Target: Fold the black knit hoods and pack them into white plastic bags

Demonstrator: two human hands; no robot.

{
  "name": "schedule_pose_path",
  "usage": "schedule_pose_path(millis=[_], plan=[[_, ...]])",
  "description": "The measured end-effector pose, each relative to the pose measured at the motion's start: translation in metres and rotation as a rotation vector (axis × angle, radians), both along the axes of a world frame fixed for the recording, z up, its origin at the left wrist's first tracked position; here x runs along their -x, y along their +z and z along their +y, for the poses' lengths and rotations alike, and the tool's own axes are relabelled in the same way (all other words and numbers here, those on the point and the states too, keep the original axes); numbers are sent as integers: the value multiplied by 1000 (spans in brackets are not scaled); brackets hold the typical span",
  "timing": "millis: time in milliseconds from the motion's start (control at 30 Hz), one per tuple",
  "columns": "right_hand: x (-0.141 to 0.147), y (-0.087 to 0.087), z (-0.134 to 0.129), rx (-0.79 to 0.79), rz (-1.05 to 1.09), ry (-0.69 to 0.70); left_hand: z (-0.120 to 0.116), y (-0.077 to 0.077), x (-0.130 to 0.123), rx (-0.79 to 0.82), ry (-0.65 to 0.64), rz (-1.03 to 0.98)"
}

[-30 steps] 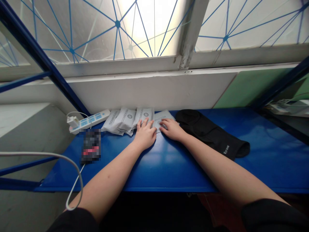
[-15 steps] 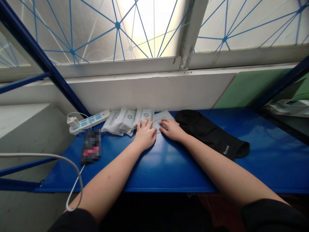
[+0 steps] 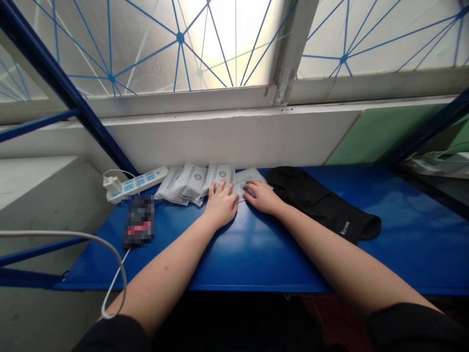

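Note:
Several pale grey plastic packets (image 3: 191, 181) printed with ROCKBROS lie overlapping in a row along the back of the blue tabletop. My left hand (image 3: 221, 204) rests with fingers spread, its fingertips on the rightmost packet (image 3: 219, 174) of that row. Just right of it, a flatter grey packet (image 3: 250, 174) lies under the fingertips of my right hand (image 3: 263, 196), which is also flat with fingers apart. A black fabric item (image 3: 311, 195), tube-shaped with small white lettering, spreads beside and behind my right wrist and forearm.
At the left stands a white power strip (image 3: 144, 180) with a plug (image 3: 112, 184) in it. In front lies a blurred-out dark device (image 3: 139, 222) with a white cable (image 3: 120, 261) looping near my left forearm. Blue metal posts (image 3: 98, 129) flank the table (image 3: 249, 264); a wall (image 3: 234, 139) closes the back.
Both hands stay where they were on the packets. The whole view has shifted very slightly; nothing else has visibly moved.

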State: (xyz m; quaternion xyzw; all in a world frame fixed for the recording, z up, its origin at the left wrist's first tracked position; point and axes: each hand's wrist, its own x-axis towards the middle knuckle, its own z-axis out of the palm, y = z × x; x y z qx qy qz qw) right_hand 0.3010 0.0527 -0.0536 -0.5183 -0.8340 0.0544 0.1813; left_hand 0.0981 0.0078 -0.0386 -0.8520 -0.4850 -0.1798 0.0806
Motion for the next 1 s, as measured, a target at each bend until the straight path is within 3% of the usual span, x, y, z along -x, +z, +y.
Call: schedule_pose_path(millis=[267, 567, 700, 767, 900, 1000], plan=[[2, 5, -4, -15, -15, -11, 1, -1, -1, -21, 10, -1], [5, 9, -9, -20, -79, -192, 1, -1, -2, -19, 45, -25], [5, 14, -12, -35, -129, -164, 2, -2, -1, -16, 42, -19], [1, 22, -16, -92, -148, -234, 3, -2, -1, -14, 40, -15], [-14, 39, -23, -216, -128, -513, 3, -2, -1, -18, 36, -14], [-25, 42, -21, -43, -197, -631, 3, -2, -1, -20, 37, -16]])
